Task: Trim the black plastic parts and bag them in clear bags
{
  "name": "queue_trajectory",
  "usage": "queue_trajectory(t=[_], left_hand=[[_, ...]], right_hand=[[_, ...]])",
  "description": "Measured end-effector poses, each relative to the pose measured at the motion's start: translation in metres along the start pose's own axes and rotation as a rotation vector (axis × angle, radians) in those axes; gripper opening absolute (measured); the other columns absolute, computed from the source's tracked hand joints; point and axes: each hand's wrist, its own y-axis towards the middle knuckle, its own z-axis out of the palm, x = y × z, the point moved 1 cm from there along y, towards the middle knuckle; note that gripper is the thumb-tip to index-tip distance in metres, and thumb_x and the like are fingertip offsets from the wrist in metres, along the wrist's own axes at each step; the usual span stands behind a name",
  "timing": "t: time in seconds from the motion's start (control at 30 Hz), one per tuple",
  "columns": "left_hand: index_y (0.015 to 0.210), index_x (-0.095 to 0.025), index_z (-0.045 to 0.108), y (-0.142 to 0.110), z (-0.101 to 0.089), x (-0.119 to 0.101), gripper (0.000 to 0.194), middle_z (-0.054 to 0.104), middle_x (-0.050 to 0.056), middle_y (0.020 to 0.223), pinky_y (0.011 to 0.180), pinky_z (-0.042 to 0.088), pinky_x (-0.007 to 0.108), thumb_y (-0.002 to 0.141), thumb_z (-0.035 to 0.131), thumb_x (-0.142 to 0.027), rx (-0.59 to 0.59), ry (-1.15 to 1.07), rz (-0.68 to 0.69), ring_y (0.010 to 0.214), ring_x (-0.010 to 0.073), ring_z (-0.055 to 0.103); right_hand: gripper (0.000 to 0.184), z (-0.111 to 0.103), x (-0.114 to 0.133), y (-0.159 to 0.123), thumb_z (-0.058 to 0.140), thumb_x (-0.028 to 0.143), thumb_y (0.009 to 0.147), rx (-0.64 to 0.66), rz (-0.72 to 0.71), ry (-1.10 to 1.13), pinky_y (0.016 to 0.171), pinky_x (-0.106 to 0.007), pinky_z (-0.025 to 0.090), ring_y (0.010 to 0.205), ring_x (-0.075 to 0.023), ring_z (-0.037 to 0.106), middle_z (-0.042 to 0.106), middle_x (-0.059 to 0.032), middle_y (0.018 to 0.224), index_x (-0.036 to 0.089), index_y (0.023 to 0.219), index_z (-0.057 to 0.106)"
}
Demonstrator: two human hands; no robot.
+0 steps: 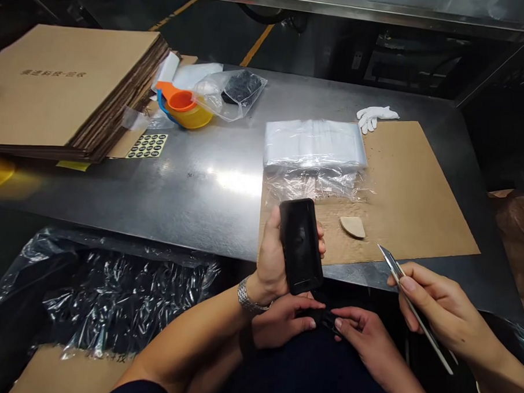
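My left hand (273, 258), with a metal watch (251, 297) on its wrist, holds a black rectangular phone-sized plastic case (301, 244) from beneath, its shallow rimmed face turned up. Out to the right, my right hand (431, 299) grips a slim metal craft knife (392, 261), blade pointing up and left, apart from the case. Below my forearms, another person's left hand (282, 322) and right hand (362, 334) come together at a small black piece (329, 320) in front of my dark clothing. Its kind cannot be made out. A wedge-shaped tan pad (353, 227) lies on the cardboard between case and knife.
A cardboard sheet (418, 192) covers the metal table's right part, with clear plastic bags (314, 144) and a white glove (375, 117) at its back. Left stand stacked cardboard (71, 84), round stickers (148, 146), a yellow-orange cup (190, 109) and a bagged black item (243, 88). Black plastic (118, 300) sits below.
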Motion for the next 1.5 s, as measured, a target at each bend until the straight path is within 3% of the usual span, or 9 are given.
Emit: queue_trajectory(t=[0.23, 0.5, 0.87, 1.1, 1.3, 1.5], left_hand=[[0.100, -0.015, 0.061, 0.000, -0.004, -0.003, 0.052, 0.062, 0.004, 0.068, 0.050, 0.048, 0.023, 0.081, 0.038, -0.058, -0.013, -0.009, -0.010, 0.053, 0.0132, 0.058], [0.091, -0.013, 0.063, 0.004, -0.008, -0.002, 0.054, 0.061, 0.005, 0.068, 0.047, 0.047, 0.022, 0.081, 0.037, -0.059, -0.022, -0.026, -0.024, 0.053, 0.0134, 0.058], [0.106, -0.016, 0.057, 0.004, -0.008, -0.003, 0.054, 0.061, 0.005, 0.067, 0.050, 0.048, 0.022, 0.087, 0.024, -0.055, -0.008, -0.037, -0.004, 0.052, 0.0131, 0.058], [0.106, -0.017, 0.057, 0.006, -0.008, -0.003, 0.054, 0.061, 0.005, 0.069, 0.051, 0.048, 0.022, 0.086, 0.026, -0.056, -0.008, -0.024, -0.005, 0.054, 0.0133, 0.058], [0.100, -0.015, 0.061, 0.008, -0.008, -0.001, 0.056, 0.061, 0.005, 0.068, 0.050, 0.048, 0.023, 0.085, 0.029, -0.058, -0.013, -0.023, -0.035, 0.054, 0.0138, 0.058], [0.095, -0.013, 0.064, 0.009, -0.008, 0.001, 0.057, 0.062, 0.006, 0.067, 0.049, 0.048, 0.023, 0.083, 0.033, -0.059, -0.023, -0.011, -0.037, 0.054, 0.0138, 0.059]], right_hand=[[0.022, 0.002, 0.008, 0.005, 0.039, 0.043, 0.092, 0.003, 0.016, 0.002, 0.042, -0.025, 0.029, 0.038, -0.0112, 0.043, 0.050, 0.0050, 0.043, 0.028, 0.083, 0.052], [0.022, 0.003, 0.010, 0.010, 0.039, 0.044, 0.092, 0.004, 0.016, -0.007, 0.042, -0.024, 0.029, 0.038, -0.0104, 0.042, 0.049, 0.0060, 0.042, 0.029, 0.082, 0.052], [0.021, 0.005, 0.009, 0.015, 0.039, 0.045, 0.091, 0.006, 0.004, 0.007, 0.040, -0.025, 0.029, 0.035, -0.0119, 0.042, 0.049, 0.0050, 0.040, 0.029, 0.084, 0.051], [0.020, 0.004, 0.008, 0.018, 0.039, 0.044, 0.091, 0.018, -0.018, 0.012, 0.040, -0.025, 0.031, 0.035, -0.0120, 0.042, 0.050, 0.0055, 0.041, 0.029, 0.087, 0.052], [0.020, 0.003, 0.011, 0.016, 0.041, 0.045, 0.091, 0.009, 0.057, 0.061, 0.039, -0.024, 0.031, 0.036, -0.0116, 0.042, 0.049, 0.0056, 0.042, 0.030, 0.087, 0.053], [0.022, 0.002, 0.014, 0.014, 0.040, 0.042, 0.093, -0.002, 0.046, 0.000, 0.040, -0.023, 0.032, 0.039, -0.0110, 0.043, 0.051, 0.0056, 0.043, 0.024, 0.092, 0.052]])
